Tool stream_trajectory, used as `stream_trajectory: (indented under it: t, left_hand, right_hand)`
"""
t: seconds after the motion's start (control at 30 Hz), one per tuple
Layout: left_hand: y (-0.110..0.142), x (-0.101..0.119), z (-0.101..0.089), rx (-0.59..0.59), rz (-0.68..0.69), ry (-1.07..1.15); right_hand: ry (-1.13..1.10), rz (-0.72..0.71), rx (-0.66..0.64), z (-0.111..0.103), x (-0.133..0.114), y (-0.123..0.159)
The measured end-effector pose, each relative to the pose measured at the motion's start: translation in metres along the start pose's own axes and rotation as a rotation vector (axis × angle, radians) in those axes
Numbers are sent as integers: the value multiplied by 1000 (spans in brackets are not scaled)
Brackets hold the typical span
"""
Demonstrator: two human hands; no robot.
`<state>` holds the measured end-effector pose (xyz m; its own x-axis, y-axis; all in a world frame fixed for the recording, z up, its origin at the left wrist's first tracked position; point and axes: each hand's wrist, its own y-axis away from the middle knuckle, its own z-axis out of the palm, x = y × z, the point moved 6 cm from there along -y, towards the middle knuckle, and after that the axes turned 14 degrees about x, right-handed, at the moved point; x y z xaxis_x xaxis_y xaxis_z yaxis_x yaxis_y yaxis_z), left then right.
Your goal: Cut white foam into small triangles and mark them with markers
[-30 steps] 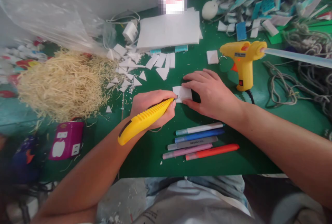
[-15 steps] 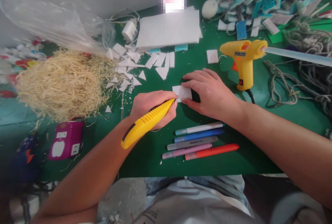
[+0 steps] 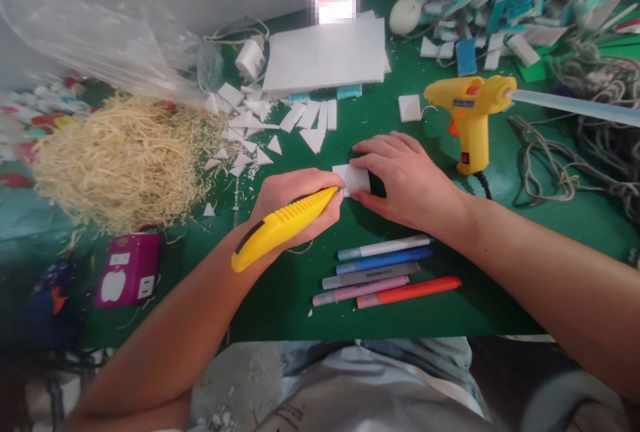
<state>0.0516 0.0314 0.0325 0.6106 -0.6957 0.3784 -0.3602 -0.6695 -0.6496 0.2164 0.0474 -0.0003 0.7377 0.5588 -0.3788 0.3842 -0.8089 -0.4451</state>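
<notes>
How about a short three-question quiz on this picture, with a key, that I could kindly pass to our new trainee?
1. Multiple choice: While the left hand grips a yellow ribbed plastic knife, what do the fingers of the right hand touch?
A) A slim orange-red plastic pen
B) A small flat white piece
C) A tangle of grey cord
2. True or false: The rounded heap of pale yellow straw lies to the left of the yellow plastic glue gun.
3. Count: How many slim plastic pens lie between the hands and the near edge of the green table?

Key: 1. B; 2. True; 3. Five.
</notes>
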Motion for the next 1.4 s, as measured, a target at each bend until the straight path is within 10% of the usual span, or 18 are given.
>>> stream_trajectory:
  t: [0.83, 1.4]
  left_hand:
    - [0, -4, -5, 20, -72, 3]
    - [6, 4, -3, 25, 123, -49]
  right_hand:
    - [-13, 22, 11, 0, 0, -1]
    - [2, 33, -9, 0, -1, -2]
